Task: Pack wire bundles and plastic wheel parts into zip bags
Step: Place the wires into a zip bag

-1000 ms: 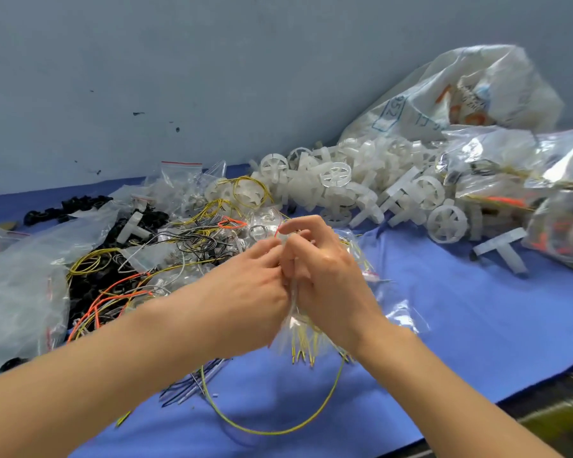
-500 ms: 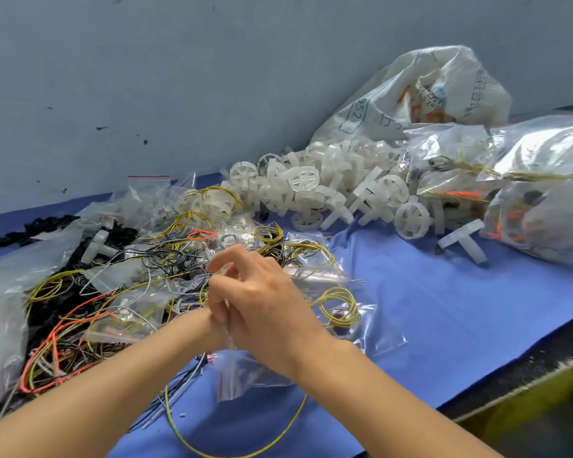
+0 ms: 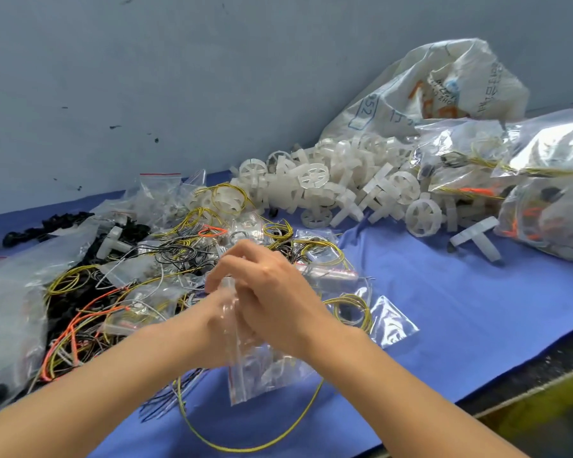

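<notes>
Both hands meet at the table's middle on a clear zip bag (image 3: pixel 262 375) that hangs below them. My right hand (image 3: pixel 272 292) lies on top, fingers curled round the bag's upper part. My left hand (image 3: pixel 212 322) is partly hidden under it and behind the plastic, also gripping the bag. The bag holds pale parts, blurred. White plastic wheel parts (image 3: pixel 338 190) lie piled at the back. Wire bundles (image 3: pixel 90 309) in yellow, orange and black spread to the left. A loose yellow wire (image 3: pixel 245 441) loops on the blue cloth (image 3: pixel 460 309) below the bag.
Filled zip bags (image 3: pixel 543 200) stack at the right, behind them a large white sack (image 3: pixel 427 90). Empty zip bags (image 3: pixel 159 190) lie near the wall. A big clear bag (image 3: pixel 7 309) covers the left edge. The table's front edge (image 3: pixel 526 381) runs at lower right.
My hands dropped lower and closer together, the right now covering the left. The bag has turned and hangs below them. The camera view has shifted slightly.
</notes>
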Demonstrator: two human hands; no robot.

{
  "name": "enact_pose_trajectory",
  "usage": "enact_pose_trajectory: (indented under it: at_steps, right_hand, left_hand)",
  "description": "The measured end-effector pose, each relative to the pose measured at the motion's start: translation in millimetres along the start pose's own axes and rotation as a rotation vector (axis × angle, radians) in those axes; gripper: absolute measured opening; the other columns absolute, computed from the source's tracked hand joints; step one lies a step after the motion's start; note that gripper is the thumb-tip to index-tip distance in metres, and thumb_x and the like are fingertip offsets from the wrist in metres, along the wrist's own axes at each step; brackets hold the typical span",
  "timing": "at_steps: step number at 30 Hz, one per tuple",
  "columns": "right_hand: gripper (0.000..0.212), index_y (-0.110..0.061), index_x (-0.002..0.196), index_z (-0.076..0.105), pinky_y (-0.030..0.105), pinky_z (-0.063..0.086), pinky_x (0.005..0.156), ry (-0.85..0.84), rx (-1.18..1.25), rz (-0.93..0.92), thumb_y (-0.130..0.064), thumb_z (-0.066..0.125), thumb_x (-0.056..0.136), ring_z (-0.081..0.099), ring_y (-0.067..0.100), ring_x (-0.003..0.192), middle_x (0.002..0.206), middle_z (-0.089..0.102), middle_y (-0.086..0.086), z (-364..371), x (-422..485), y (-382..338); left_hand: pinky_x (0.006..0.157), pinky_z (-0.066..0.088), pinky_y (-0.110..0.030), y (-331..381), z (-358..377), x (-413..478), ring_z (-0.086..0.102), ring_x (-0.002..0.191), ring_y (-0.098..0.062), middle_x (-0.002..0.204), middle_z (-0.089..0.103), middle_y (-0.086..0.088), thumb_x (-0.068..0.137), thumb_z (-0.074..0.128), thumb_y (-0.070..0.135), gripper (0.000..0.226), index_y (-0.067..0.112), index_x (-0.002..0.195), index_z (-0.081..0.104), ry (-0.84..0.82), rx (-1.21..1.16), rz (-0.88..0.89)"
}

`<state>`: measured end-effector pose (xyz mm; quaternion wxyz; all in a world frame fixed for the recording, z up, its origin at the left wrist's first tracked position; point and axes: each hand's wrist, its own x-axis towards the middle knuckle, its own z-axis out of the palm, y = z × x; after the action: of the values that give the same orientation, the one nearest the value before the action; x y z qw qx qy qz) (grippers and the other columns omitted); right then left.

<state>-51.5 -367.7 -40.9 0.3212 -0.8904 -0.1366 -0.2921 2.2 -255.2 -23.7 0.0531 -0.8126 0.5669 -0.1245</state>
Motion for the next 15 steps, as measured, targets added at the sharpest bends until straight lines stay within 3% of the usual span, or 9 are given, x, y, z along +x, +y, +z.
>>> enact_pose_trajectory:
  at_steps: [1,2,5,8,11,15]
  right_hand:
    - [0.037,-0.019,0.100,0.070,0.039,0.042,0.085,0.021,0.014,0.010,0.005,0.047,0.082,0.052,0.017,0.095,0.106,0.058,0.002,-0.1,2.4,0.4]
    - [0.037,-0.019,0.102,0.069,0.038,0.042,0.085,0.034,0.024,0.027,0.005,0.047,0.084,0.053,0.018,0.096,0.106,0.058,0.001,0.4,4.9,1.0]
    - [0.035,-0.021,0.105,0.069,0.039,0.044,0.087,0.034,0.016,0.112,0.001,0.046,0.089,0.055,0.022,0.100,0.109,0.059,-0.001,4.3,13.5,6.1]
    - [0.034,-0.028,0.114,0.064,0.040,0.040,0.094,-0.127,-0.106,0.199,-0.009,0.046,0.093,0.053,0.023,0.109,0.116,0.057,-0.002,11.5,19.8,15.0]
    - [0.038,-0.035,0.122,0.058,0.037,0.038,0.093,-0.276,-0.180,0.233,-0.012,0.046,0.095,0.051,0.021,0.112,0.119,0.054,-0.005,19.3,23.1,19.2]
    - [0.037,-0.032,0.119,0.062,0.039,0.044,0.095,-0.241,-0.081,0.250,-0.013,0.038,0.098,0.055,0.021,0.110,0.118,0.058,-0.003,26.3,31.7,16.2]
  left_hand:
    - [0.054,0.031,-0.022,-7.3,3.6,-4.9,0.066,0.081,-0.021,0.083,0.064,-0.008,0.090,0.050,0.009,0.017,0.009,0.086,0.067,0.017,-0.134,0.016]
    - [0.054,0.033,-0.026,-15.4,4.9,-10.3,0.062,0.076,-0.025,0.080,0.059,-0.005,0.096,0.047,0.016,0.016,0.013,0.086,0.060,-0.071,-0.177,0.009]
    - [0.061,0.044,-0.037,-47.4,4.4,-31.4,0.053,0.068,-0.022,0.077,0.056,0.005,0.100,0.033,0.038,0.029,0.020,0.085,0.050,-0.020,-0.144,-0.016]
    - [0.053,0.045,-0.035,-77.3,6.4,-48.0,0.048,0.054,-0.011,0.060,0.051,0.012,0.098,0.024,0.052,0.048,0.022,0.073,0.051,0.078,-0.163,-0.109]
    - [0.051,0.046,-0.027,-108.2,13.1,-54.2,0.055,0.052,-0.003,0.061,0.061,0.016,0.097,0.026,0.055,0.050,0.028,0.079,0.064,0.140,-0.228,-0.324]
    - [0.050,0.047,-0.034,-131.6,21.1,-43.9,0.055,0.051,-0.006,0.064,0.063,0.010,0.098,0.037,0.047,0.035,0.030,0.087,0.064,0.217,-0.318,-0.483]
